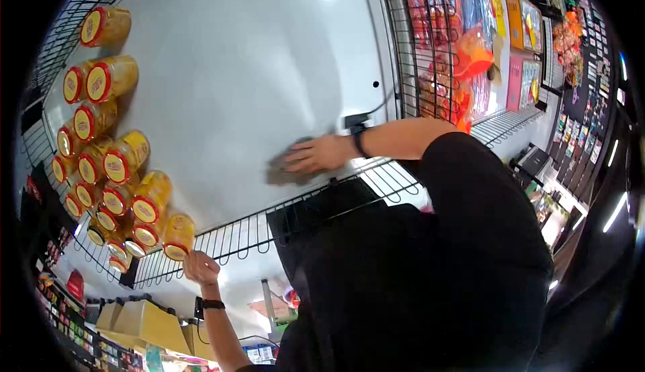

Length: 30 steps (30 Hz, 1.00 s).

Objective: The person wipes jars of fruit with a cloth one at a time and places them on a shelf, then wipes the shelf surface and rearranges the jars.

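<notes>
My right hand (321,155) presses a grey cloth (285,169) flat against the white shelf surface (222,96), close to its wire edge; the cloth is blurred. Down at the left, my left hand (201,268) is closed at the front wire rim, right beside a jar (179,231) of yellow contents. What its fingers hold, if anything, is hidden. Several more glass jars (121,73) with red-rimmed yellow lids are grouped along the left side of the surface, some close against one another.
A black wire rail (252,227) runs along the near edge, and a wire mesh divider (403,43) bounds the right side. Beyond it hang red packaged goods (437,43). Yellow cardboard boxes (144,321) are at the lower left.
</notes>
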{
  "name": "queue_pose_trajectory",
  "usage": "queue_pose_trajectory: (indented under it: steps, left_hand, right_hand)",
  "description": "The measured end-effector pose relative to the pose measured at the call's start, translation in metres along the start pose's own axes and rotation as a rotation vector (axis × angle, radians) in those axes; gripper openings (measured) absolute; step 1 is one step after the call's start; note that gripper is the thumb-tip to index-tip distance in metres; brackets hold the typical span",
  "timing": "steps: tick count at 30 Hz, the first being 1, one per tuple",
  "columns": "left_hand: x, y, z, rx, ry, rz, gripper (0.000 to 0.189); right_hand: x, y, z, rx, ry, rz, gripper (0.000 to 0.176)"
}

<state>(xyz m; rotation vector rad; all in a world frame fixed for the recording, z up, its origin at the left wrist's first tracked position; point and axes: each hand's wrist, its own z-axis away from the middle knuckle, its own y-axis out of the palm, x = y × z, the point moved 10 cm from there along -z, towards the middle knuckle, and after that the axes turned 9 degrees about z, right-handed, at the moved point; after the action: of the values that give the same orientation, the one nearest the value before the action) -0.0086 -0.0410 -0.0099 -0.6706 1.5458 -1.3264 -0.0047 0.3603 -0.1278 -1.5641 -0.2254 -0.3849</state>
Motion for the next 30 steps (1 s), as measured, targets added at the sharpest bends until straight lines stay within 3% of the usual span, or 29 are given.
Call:
queue_pose_trajectory:
  steps: [1,3,5,7,8,11,12,14,16,17,18,19,20,22,24,25,26,27,28,30]
  left_hand:
    - [-0.001,0.002,0.002,-0.017,0.029,-0.021,0.021]
    - [-0.006,-0.002,-0.010,-0.084,0.053,0.005,0.025]
    - [-0.006,0.000,-0.011,0.004,-0.006,0.034,0.026]
    - [-0.012,0.000,-0.020,0.047,-0.014,0.024,0.026]
    - [-0.017,-0.004,-0.020,0.058,-0.014,0.005,0.026]
    - [-0.016,-0.004,-0.018,0.024,0.015,0.078,0.027]
    - [-0.013,-0.005,-0.017,-0.047,0.045,0.108,0.027]
    - [-0.004,-0.002,-0.015,0.018,-0.035,0.011,0.026]
    - [-0.001,0.003,-0.014,0.048,-0.048,-0.011,0.025]
    - [-0.004,0.000,-0.019,0.041,-0.040,-0.006,0.024]
    - [-0.009,-0.005,-0.025,0.032,-0.037,-0.001,0.024]
    - [-0.014,-0.008,-0.025,0.026,-0.029,0.006,0.024]
    - [-0.017,-0.008,-0.022,0.024,-0.040,0.016,0.023]
    - [-0.018,-0.013,-0.024,0.002,-0.033,0.025,0.023]
    - [-0.015,-0.016,-0.012,-0.191,0.066,-0.007,0.023]
    - [-0.005,-0.009,-0.003,-0.214,0.057,-0.069,0.022]
    - [-0.001,-0.006,0.001,-0.242,0.074,-0.017,0.020]
    - [0.005,0.001,0.004,-0.181,0.036,-0.011,0.018]
    - [0.010,0.009,0.007,-0.121,-0.002,-0.008,0.017]
    - [0.010,0.013,0.014,-0.214,0.027,-0.228,0.021]
  right_hand:
    - [0.013,0.023,0.046,0.025,-0.006,-0.028,0.048]
    - [-0.025,0.016,0.078,0.341,0.165,-0.179,0.054]
    - [-0.098,-0.032,0.108,0.425,0.361,-0.086,0.058]
    - [-0.203,-0.098,0.145,-0.133,0.716,0.065,0.049]
    - [-0.250,-0.123,0.165,-0.180,0.902,0.150,0.053]
    - [-0.370,-0.140,0.235,0.212,1.548,0.324,0.067]
    - [-0.412,-0.096,0.273,-0.135,1.717,0.418,0.062]
    - [-0.353,-0.125,0.242,0.146,1.771,0.315,0.065]
    - [-0.284,-0.110,0.222,0.021,1.534,0.690,0.062]
    - [-0.256,-0.079,0.217,0.348,1.486,0.552,0.070]
    - [-0.212,-0.061,0.204,0.397,1.311,0.444,0.071]
    - [-0.163,-0.057,0.187,0.254,1.084,0.361,0.073]
    - [-0.117,-0.032,0.185,0.404,0.989,0.213,0.076]
    - [-0.049,-0.023,0.191,0.424,1.072,0.206,0.073]
    - [-0.022,0.018,0.213,0.380,1.470,0.122,0.074]
    - [-0.007,-0.002,0.206,0.199,1.748,-0.167,0.082]
    - [0.006,0.017,0.207,-0.081,2.007,-0.333,0.085]
    - [0.008,0.031,0.170,0.453,1.715,-0.393,0.064]
    - [0.021,0.035,0.129,0.794,1.297,-0.420,0.049]
    - [0.005,0.053,0.086,0.043,1.393,-0.759,0.031]
